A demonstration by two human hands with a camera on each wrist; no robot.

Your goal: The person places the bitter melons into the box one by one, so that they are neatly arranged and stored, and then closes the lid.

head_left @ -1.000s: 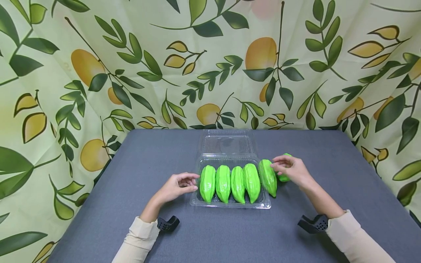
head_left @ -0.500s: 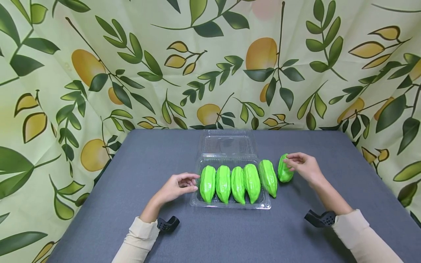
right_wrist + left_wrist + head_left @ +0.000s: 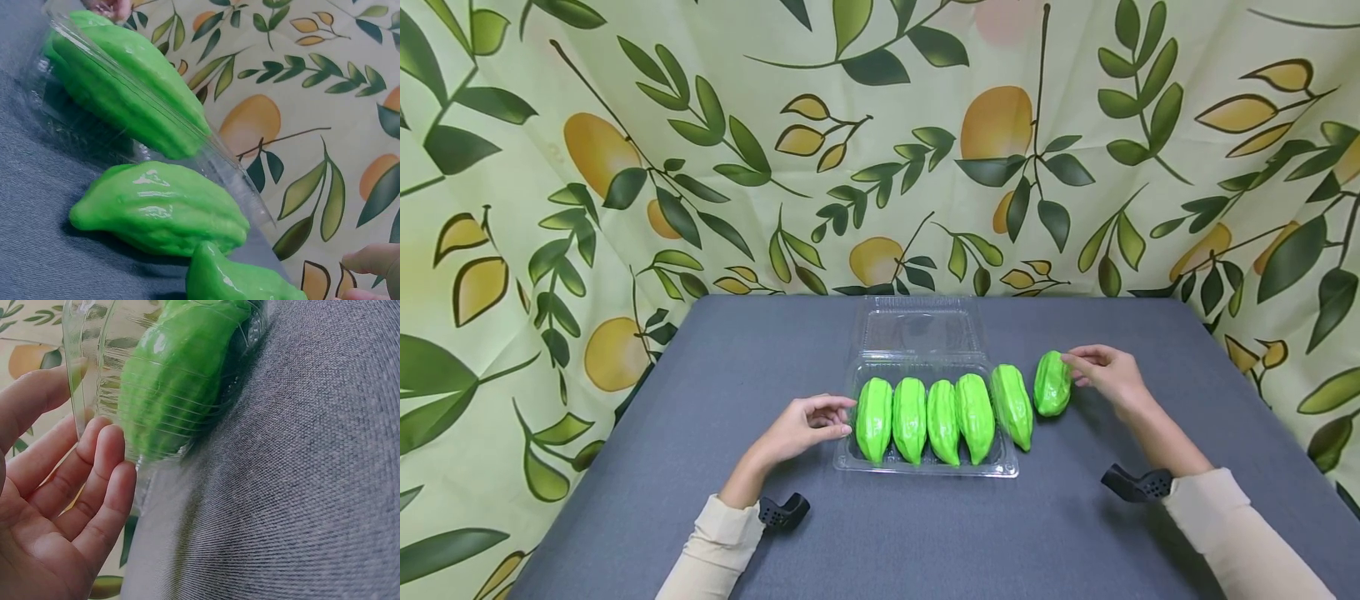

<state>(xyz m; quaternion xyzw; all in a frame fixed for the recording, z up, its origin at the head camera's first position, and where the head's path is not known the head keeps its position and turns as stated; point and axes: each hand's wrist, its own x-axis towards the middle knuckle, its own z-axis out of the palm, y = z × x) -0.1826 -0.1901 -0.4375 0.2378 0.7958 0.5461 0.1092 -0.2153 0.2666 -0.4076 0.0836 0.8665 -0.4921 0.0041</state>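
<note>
A clear plastic clamshell box [image 3: 925, 471] lies with its lid [image 3: 921, 332] folded back. Several glossy, ridged green fruits [image 3: 910, 421] stand side by side in its base. Outside its right rim a single green fruit [image 3: 159, 209] rests on the table, and another green fruit [image 3: 1052, 385] lies farther right. My left hand [image 3: 808, 427] is at the left rim, fingers relaxed, fingertips right at the plastic wall. At the far right fruit's upper right side is my right hand [image 3: 1105, 375], thumb and fingers loosely bent; a gap shows between them and that fruit in the right wrist view.
A grey cloth covers the table [image 3: 760, 342]. Behind and at both sides hangs a curtain [image 3: 880, 150] printed with leaves and orange fruit. Black wrist mounts [image 3: 784, 511] sit at both sleeve cuffs.
My right hand has moved right, from beside the fruit at the rim, past the far right fruit to its outer side, uncovering it. My left hand and the box stay put.
</note>
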